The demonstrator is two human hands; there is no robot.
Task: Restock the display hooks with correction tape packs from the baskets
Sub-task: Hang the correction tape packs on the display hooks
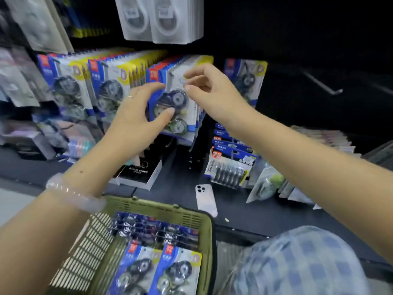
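A correction tape pack [176, 103] with a blue and yellow card hangs at the front of a full row on a display hook. My left hand [140, 113] grips its left edge, thumb across the tape wheels. My right hand [204, 88] pinches near the pack's top right, by the hook. Below me a green basket [161, 209] holds several more correction tape packs [161, 265], some stacked flat and some facing up. Two more full rows of packs [89, 81] hang to the left, and a short row [246, 79] hangs to the right.
A bare metal hook [325, 84] sticks out at the right. On the dark shelf lie a white phone [205, 199], a black alarm clock box [138, 173] and blue pen refill packs [229, 162]. Grey packs [157, 18] hang above. A checked sleeve or garment [302, 262] is at lower right.
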